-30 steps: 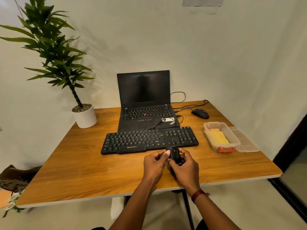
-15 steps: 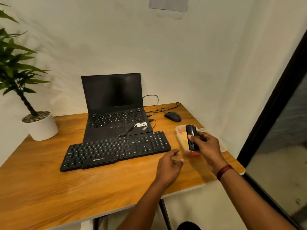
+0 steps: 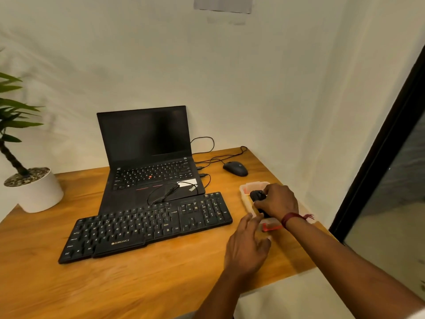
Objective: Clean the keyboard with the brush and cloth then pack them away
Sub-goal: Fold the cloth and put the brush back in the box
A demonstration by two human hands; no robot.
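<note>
A black keyboard (image 3: 147, 224) lies on the wooden table (image 3: 115, 284) in front of a laptop. To its right stands a clear plastic box (image 3: 245, 193) with red clips. My right hand (image 3: 279, 202) grips a small black brush (image 3: 257, 195) and holds it down inside the box. My left hand (image 3: 247, 247) hovers just in front of the box with its fingers loosely spread, the fingertips close to the box's near wall. The cloth is hidden from me.
An open black laptop (image 3: 147, 157) with a cable on its palm rest sits behind the keyboard. A black mouse (image 3: 235, 168) lies at the back right. A potted plant (image 3: 34, 189) stands at the left. The table's right edge is near a dark door frame (image 3: 379, 139).
My right hand carried the brush from in front of the keyboard to the box and lowered it inside. My left hand let go of the brush and followed toward the box. The view turned right.
</note>
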